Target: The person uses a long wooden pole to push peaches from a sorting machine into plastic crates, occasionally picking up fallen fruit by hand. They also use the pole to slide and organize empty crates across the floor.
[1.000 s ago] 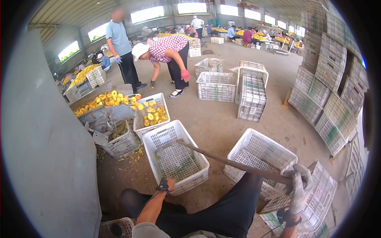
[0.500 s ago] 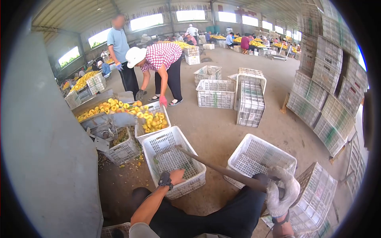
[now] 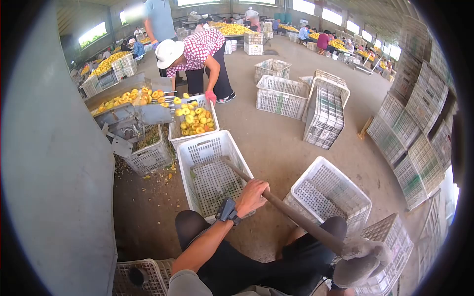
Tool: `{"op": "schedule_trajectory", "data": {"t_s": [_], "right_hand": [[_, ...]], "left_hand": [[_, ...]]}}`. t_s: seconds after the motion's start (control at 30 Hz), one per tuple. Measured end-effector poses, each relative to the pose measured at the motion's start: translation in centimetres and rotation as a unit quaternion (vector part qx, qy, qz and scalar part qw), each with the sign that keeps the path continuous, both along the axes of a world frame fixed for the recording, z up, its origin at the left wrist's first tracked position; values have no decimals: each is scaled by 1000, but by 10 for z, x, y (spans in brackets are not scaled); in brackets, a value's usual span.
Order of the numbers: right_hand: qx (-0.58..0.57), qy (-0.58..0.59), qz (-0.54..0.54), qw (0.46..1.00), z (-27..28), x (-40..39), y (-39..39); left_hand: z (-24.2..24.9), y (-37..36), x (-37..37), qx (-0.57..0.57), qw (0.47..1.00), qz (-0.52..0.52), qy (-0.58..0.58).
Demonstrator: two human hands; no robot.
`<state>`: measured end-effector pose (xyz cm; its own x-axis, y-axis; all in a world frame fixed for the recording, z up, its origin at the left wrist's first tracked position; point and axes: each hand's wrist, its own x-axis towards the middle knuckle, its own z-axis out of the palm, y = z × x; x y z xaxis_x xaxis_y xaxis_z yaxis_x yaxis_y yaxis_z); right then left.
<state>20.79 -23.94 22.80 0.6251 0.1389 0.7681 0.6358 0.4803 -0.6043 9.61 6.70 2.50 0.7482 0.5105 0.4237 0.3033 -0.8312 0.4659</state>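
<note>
My bare left hand [image 3: 252,197], with a dark device strapped at its wrist, is closed around the middle of a long wooden pole [image 3: 301,222]. The pole's thin far end reaches into a white plastic crate [image 3: 185,170] in front of me, which has a few green scraps on its floor. At the thick near end, my right hand [image 3: 363,259] in a pale work glove is wrapped round the pole. A second white crate [image 3: 363,197] stands beyond the pole to the right.
Yellow fruit runs off a metal machine [image 3: 148,113] into a crate [image 3: 173,130], where a person in a white hat [image 3: 170,53] bends over. A grey metal panel [image 3: 59,163] bounds the left. Stacked crates [image 3: 414,128] stand at right; more crates [image 3: 279,96] sit mid-floor.
My left hand has moved up and right from above the crate and closed on the pole. My right hand has shifted lower with the pole's end. The view has tilted downward.
</note>
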Motion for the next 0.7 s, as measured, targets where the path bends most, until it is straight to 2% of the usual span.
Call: {"op": "schedule_trajectory", "data": {"t_s": [0.03,0.07,0.1,0.13,0.2,0.3,0.5,0.7], "right_hand": [[-34,-6,11,999,-4,5,-10],[-18,-31,105,994,-11,10,-14],[0,-55,196,979,-18,18,-21],[12,-72,235,969,-26,23,-27],[42,-115,252,960,-23,8,-21],[70,-153,277,946,-19,-5,-12],[89,-182,294,934,-13,-14,-8],[84,-199,292,932,-11,-13,-17]], "left_hand": [[4,-3,-1,-55,998,-5,22],[4,-5,-3,-11,1000,-15,-19],[5,-6,-7,-5,1000,-17,3],[7,-7,-10,4,999,-20,26],[1,-7,-15,1,999,-42,33],[1,-8,-20,19,997,-56,-55],[15,-12,-28,11,996,-73,-59],[15,-16,-28,29,998,-44,-28]]}}
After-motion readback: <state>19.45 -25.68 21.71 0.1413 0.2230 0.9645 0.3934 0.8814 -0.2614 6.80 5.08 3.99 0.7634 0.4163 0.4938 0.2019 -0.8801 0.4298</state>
